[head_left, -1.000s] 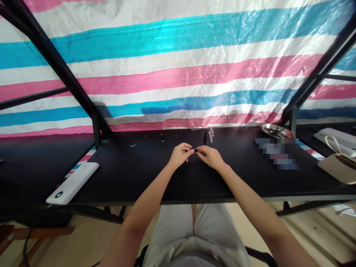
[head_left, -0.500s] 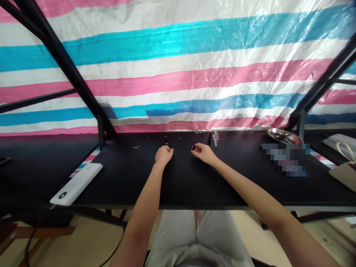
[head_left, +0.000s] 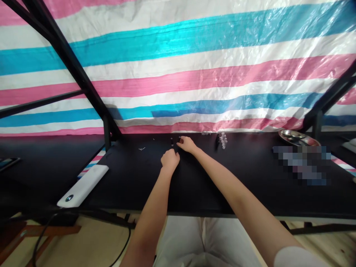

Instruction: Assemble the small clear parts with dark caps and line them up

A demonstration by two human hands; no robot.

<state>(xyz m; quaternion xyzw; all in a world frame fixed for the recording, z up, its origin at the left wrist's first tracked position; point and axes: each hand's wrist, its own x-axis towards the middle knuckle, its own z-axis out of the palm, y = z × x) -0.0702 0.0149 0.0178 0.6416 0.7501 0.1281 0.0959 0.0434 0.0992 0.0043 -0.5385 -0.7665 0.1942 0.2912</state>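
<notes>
My left hand point(head_left: 170, 159) rests on the black table point(head_left: 133, 178) with its fingers curled closed; what they hold, if anything, is hidden. Just beyond its fingertips lies a small dark piece with pale ends point(head_left: 171, 142). My right hand point(head_left: 187, 144) is close beside, to the right and slightly farther back, its fingers pinched on a small dark piece point(head_left: 179, 138) that is too tiny to name. Farther right stand a black ridged strip point(head_left: 217, 140) and a knobbly clear plastic strip point(head_left: 223, 141). A row of small metallic bits point(head_left: 206, 133) lies at the back edge.
A white power bank point(head_left: 83, 186) with a cable lies at the left edge. Thin white scraps point(head_left: 141, 149) are left of my hands. At the back right are a round metal dish point(head_left: 299, 139) and a blurred-out item point(head_left: 303, 165). Striped sheeting point(head_left: 178, 74) hangs behind.
My right hand has moved left with its small dark piece, close to the piece by my left hand. My view has turned slightly left.
</notes>
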